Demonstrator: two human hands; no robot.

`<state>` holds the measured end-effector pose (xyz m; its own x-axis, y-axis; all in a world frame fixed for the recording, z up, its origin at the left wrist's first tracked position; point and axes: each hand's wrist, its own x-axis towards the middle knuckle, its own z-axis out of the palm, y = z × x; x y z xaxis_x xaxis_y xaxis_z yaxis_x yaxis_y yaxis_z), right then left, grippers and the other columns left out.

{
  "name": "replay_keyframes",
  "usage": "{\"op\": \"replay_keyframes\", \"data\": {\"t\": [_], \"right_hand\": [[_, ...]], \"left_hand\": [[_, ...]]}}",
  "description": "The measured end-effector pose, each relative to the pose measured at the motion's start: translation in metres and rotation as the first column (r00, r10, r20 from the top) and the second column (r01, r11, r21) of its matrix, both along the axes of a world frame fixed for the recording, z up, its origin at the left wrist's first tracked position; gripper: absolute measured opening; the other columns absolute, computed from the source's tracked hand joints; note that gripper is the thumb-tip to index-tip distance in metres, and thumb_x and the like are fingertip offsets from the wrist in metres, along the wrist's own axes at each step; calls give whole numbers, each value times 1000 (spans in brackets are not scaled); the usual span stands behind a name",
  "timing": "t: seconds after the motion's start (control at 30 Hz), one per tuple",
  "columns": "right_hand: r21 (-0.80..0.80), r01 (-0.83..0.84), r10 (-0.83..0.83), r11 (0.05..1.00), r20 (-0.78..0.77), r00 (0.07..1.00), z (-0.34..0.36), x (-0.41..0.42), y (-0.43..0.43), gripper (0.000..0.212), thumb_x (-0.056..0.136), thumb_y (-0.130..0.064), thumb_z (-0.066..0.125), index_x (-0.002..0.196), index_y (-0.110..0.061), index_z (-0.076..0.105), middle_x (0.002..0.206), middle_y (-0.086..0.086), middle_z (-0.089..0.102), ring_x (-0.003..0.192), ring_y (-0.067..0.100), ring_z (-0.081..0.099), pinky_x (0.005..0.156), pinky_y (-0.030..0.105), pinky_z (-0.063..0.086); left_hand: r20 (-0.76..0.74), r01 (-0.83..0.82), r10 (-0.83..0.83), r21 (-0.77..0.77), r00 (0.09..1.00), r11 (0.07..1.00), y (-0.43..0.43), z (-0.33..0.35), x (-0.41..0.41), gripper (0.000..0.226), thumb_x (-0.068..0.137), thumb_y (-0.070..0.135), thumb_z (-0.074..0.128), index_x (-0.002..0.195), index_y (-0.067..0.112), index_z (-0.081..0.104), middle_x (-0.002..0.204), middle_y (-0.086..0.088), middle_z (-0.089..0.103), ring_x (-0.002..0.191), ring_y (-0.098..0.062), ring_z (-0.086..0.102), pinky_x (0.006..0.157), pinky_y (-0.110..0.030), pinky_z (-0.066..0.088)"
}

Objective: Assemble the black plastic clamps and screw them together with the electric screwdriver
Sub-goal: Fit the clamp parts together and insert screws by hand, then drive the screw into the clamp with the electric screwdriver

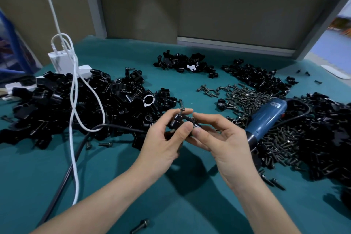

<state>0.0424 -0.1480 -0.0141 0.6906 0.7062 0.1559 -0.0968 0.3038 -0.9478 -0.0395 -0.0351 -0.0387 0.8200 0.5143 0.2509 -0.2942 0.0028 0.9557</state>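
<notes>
Holding clamp (173,122) in mid-air over middle of desk (28,176), between both hands, off the surface. Wrapping left grip (161,138) round clamp body: thumb across front, forefinger over top, next to a screw (182,110) poking up out of it. Pinching clamp's right end with right grip (224,138): narrow, thumb against forefinger, other fingers loosely curled, palm turned inward. Reaching in with both bare forearms from bottom edge.

Noting electric screwdriver (266,118) untouched: blue body lying tilted just right of right grip, nose end hidden behind that hand, resting across a heap of screws (247,97).

Working from loose heaps straight on desk: big heap of black plastic pieces (76,100) at left, small heap (182,62) at back centre, another (256,78) at back right, dense heap (326,138) at far right edge. Spotting stray screw (141,226) near bottom, between forearms.

Seeing white cable (76,176) trailing from white charger (60,61) at back left, over the left heap and down to bottom edge; black cable (57,194) running from bottom left toward hands.

Working on teal cloth cover. Facing beige panels (142,5) in grey frames; blurred blue floor (334,43) past right edge.
</notes>
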Motion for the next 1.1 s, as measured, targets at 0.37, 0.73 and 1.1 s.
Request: {"op": "replay_keyframes", "data": {"t": [0.37,0.73,1.1], "right_hand": [[-114,59,-33,992,219,975,-5,-1,-2,28,67,-16,75,95,-23,77,102,16,67,96,23,66,84,34,55],[-537,768,-444,348,627,640,5,74,-54,56,77,-51,72,110,-17,42,90,2,57,77,22,53,69,31,37],[-774,569,-512,276,383,769,14,102,-37,63,70,-48,73,112,-5,56,90,11,62,71,24,58,63,33,47]], "left_hand": [[31,-214,212,195,977,957,0,-1,0,17,79,42,57,89,29,62,79,13,65,74,-4,59,73,-19,47],[25,-139,137,109,990,984,-1,3,-1,20,69,41,70,82,27,64,84,6,68,89,-30,68,86,-42,52],[-60,-121,132,170,989,978,-5,0,-3,15,73,32,72,84,28,63,83,-1,72,81,-20,69,74,-19,52]]}}
